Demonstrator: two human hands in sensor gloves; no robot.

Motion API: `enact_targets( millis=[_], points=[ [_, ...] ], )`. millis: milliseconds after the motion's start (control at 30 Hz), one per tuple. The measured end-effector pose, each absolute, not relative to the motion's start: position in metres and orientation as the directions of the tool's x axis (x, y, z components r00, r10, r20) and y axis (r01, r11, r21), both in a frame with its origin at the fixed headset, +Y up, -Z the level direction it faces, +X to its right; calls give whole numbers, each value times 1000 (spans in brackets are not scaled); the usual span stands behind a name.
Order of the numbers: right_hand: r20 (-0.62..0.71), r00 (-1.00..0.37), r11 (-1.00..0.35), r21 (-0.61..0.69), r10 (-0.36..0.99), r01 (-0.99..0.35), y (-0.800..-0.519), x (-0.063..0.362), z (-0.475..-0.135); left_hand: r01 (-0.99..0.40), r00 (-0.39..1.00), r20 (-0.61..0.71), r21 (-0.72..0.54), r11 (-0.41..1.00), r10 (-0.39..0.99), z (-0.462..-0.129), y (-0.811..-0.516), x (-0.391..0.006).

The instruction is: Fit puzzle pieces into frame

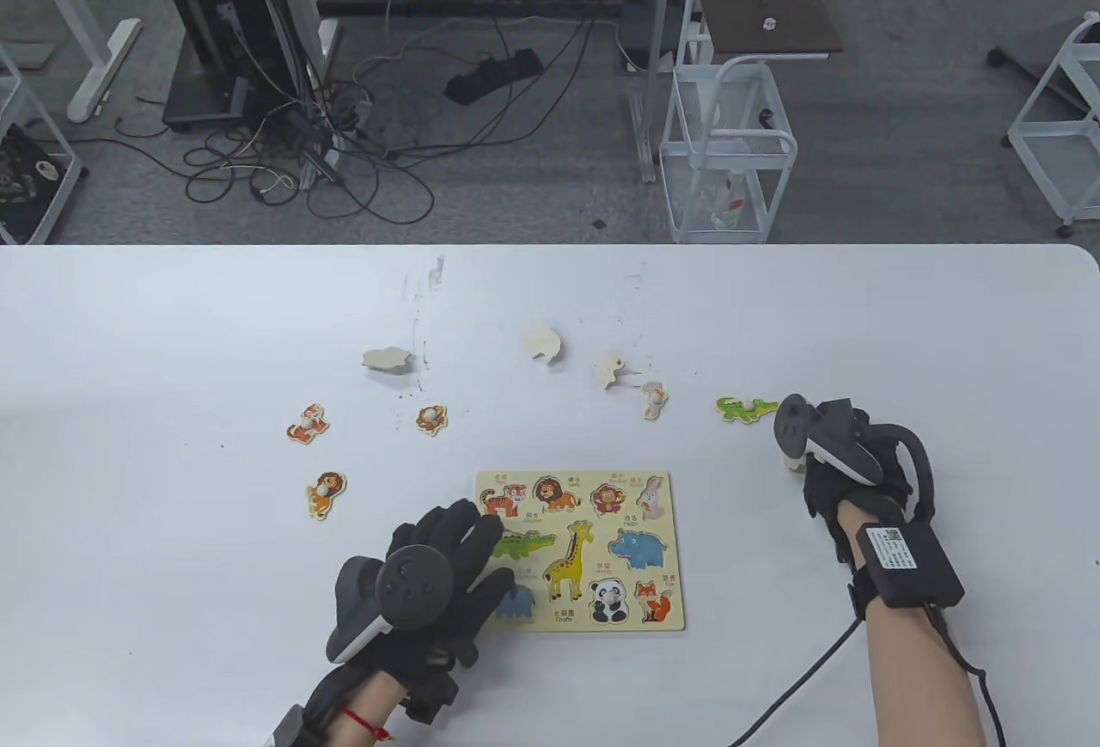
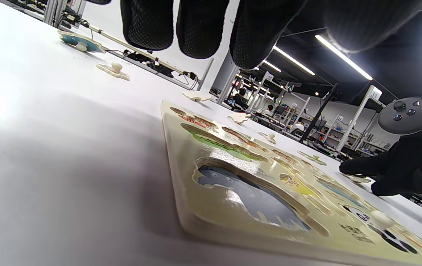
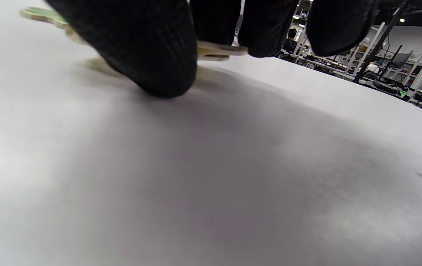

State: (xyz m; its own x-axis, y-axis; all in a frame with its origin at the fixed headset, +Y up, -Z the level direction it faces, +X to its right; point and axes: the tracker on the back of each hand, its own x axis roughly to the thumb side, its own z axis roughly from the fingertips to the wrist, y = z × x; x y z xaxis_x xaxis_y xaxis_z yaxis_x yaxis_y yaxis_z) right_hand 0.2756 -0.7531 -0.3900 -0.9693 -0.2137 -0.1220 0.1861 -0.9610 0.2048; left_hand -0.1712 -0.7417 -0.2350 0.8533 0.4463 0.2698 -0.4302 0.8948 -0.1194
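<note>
White laminate covers the table [image 1: 172, 334], scuffed near its far middle. On it, near the front edge, lies the wooden puzzle frame [image 1: 675, 554], printed with animals. Only the panda piece [image 1: 610, 601] plainly sits in its recess, its pale knob standing up; in the left wrist view the elephant recess [image 2: 248, 197] at the frame's near left corner is a bare printed hollow.

The left hand [image 1: 447, 571] lies over the frame's left edge with straight, spread fingers, covering part of the crocodile picture; whether the fingers [image 2: 200, 29] press the board is hard to tell, since in the wrist view they hang above it, holding nothing.

The right hand [image 1: 838, 459] is well right of the frame, its fingers curled down round a pale piece [image 3: 214, 51] that lies flat on the table. The tracker hides most of it from above, and its picture cannot be made out.

Loose pieces are scattered beyond the frame: the green crocodile piece [image 1: 746, 408] just left of the right hand, three blank-side-up pieces [image 1: 544, 343] in the middle, a small knobbed piece [image 1: 653, 399], a monkey piece [image 1: 431, 419], a tiger piece [image 1: 307, 424] and a lion piece [image 1: 325, 494] on the left.
</note>
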Motion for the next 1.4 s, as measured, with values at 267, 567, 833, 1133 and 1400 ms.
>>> enact_targets(
  millis=[267, 567, 833, 1133, 1400],
  points=[
    [-187, -977, -992, 97, -100, 83, -749, 282, -390, -425, 855, 265, -131, 895, 445, -235, -742, -170],
    [-152, -972, -981, -53, -178, 188, -747, 276, -387, -424, 857, 265, -124, 897, 442, -235, -741, -171],
    [-185, -972, -984, -131, 144, -121, -723, 288, -371, -449, 848, 261, -108, 887, 462, -234, -737, -175],
    [-113, -739, -747, -151, 664, -648, -681, 276, -329, -532, 807, 283, -34, 846, 519, -232, -731, -174],
    [29, -542, -541, -22, 840, -841, -662, 231, -291, -507, 811, 311, -48, 860, 496, -229, -735, -167]
  ],
)
